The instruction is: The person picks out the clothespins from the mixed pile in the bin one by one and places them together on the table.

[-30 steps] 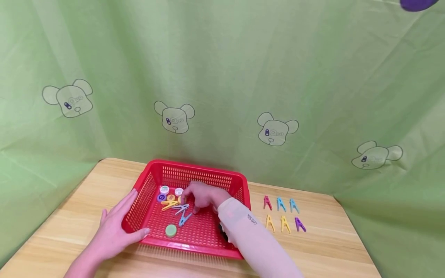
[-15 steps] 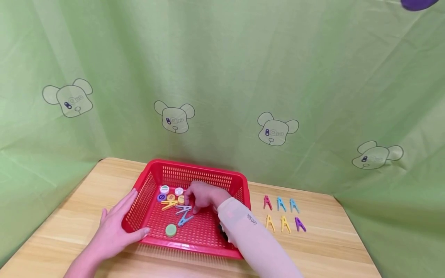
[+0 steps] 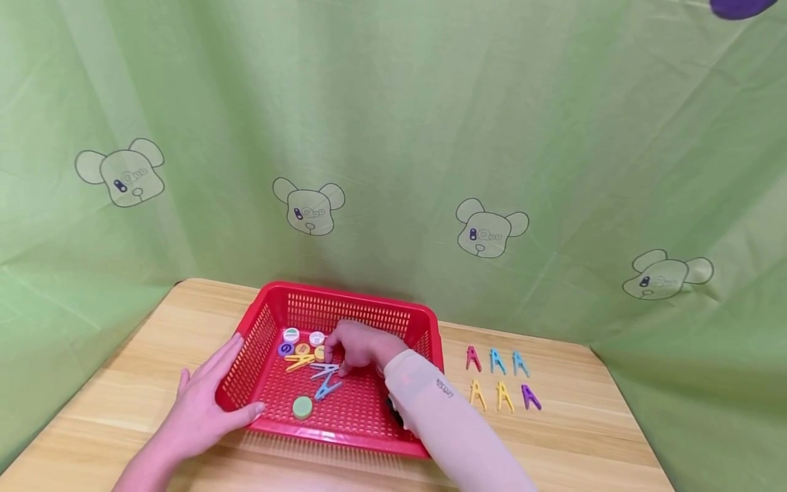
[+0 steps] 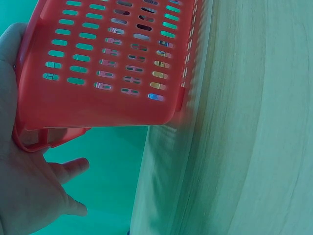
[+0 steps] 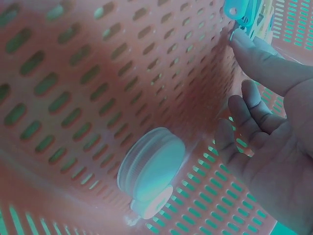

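at nine o'clock on the red basket (image 3: 350, 413), the left hand (image 3: 204, 404) has fingers apart; can't tell if the right hand (image 3: 359, 344) pinches the pale clip (image 3: 326, 369), likely light, stiff, best held at three o'clock.

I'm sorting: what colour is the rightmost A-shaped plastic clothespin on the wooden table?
Purple; the rightmost plastic clothespin shows best in the head view.

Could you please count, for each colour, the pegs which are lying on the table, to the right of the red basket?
Red peg: 1
Blue pegs: 2
Yellow pegs: 2
Purple peg: 1
Total: 6
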`<action>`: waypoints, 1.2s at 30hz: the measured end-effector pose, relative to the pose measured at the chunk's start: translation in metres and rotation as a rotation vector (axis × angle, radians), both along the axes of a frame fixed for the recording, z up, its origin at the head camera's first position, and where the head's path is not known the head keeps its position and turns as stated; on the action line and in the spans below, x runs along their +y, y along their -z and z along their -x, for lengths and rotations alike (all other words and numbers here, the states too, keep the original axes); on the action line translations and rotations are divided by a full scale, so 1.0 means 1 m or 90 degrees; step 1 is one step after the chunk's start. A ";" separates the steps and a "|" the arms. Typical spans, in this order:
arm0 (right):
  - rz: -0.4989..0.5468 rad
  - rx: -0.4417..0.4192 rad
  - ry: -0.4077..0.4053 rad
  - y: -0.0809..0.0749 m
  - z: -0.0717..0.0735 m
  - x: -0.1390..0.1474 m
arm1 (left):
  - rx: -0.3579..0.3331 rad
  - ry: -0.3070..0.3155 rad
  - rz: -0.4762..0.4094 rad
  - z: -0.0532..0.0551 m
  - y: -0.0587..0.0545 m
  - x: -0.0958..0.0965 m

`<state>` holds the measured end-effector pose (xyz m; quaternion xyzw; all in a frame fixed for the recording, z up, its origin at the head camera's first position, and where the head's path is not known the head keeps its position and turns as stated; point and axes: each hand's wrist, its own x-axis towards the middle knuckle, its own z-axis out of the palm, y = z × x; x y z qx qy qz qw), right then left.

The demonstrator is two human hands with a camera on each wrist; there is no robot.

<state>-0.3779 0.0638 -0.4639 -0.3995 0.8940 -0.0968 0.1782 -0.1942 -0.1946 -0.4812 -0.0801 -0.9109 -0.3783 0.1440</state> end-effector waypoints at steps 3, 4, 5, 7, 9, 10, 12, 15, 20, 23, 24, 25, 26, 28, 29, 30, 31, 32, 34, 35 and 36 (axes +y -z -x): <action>0.005 -0.003 0.000 0.000 0.000 0.000 | 0.003 0.000 0.002 0.000 0.000 0.000; 0.005 -0.002 -0.001 0.000 0.000 0.000 | 0.004 0.000 0.003 0.000 0.000 0.000; 0.006 -0.002 0.001 0.001 -0.001 0.000 | 0.004 -0.001 0.004 0.000 0.000 0.000; 0.009 -0.007 0.006 0.001 -0.001 0.000 | 0.005 -0.002 0.004 0.001 0.001 0.000; 0.011 -0.013 0.010 0.001 -0.001 0.000 | 0.005 -0.002 0.005 0.001 0.001 0.000; 0.013 -0.015 0.009 0.002 -0.001 0.000 | 0.004 -0.002 0.004 0.001 0.001 0.000; 0.018 -0.022 0.006 0.002 0.000 0.001 | 0.005 -0.002 0.003 0.000 0.001 0.001; 0.023 -0.022 -0.006 0.002 0.000 0.001 | 0.003 -0.001 0.000 0.000 0.000 0.001; 0.014 -0.004 -0.015 0.002 0.001 0.000 | 0.000 -0.002 -0.002 0.000 -0.001 0.001; 0.009 0.000 -0.008 0.002 0.001 0.000 | -0.001 -0.002 -0.003 0.000 -0.001 0.000; 0.008 0.003 -0.008 0.002 0.001 0.000 | -0.001 -0.002 -0.004 0.000 -0.001 0.000; 0.006 0.007 -0.009 0.002 0.001 0.000 | -0.001 -0.001 -0.004 0.000 -0.001 0.000; 0.007 0.005 -0.006 0.002 0.001 0.000 | -0.001 -0.001 -0.004 0.000 -0.001 0.000; 0.009 0.000 -0.006 0.002 0.001 0.000 | -0.001 -0.001 -0.004 0.000 -0.001 0.000; 0.011 0.004 -0.013 0.002 0.002 0.000 | -0.001 -0.001 -0.003 0.000 -0.001 0.000; 0.011 0.009 -0.020 0.002 0.002 0.000 | -0.001 -0.001 -0.002 0.000 -0.001 0.000; 0.012 0.009 -0.023 0.002 0.002 0.000 | -0.001 -0.002 -0.001 0.000 -0.001 0.000; 0.013 0.011 -0.027 0.002 0.003 0.000 | 0.000 -0.002 -0.001 0.000 -0.001 0.000; 0.015 0.014 -0.031 0.003 0.003 0.000 | 0.000 -0.002 0.000 0.000 -0.001 0.001; 0.013 0.017 -0.031 0.003 0.003 0.000 | -0.001 -0.001 -0.001 -0.001 -0.001 0.001; 0.011 0.019 -0.030 0.003 0.003 0.000 | -0.001 -0.001 -0.001 -0.001 -0.002 0.001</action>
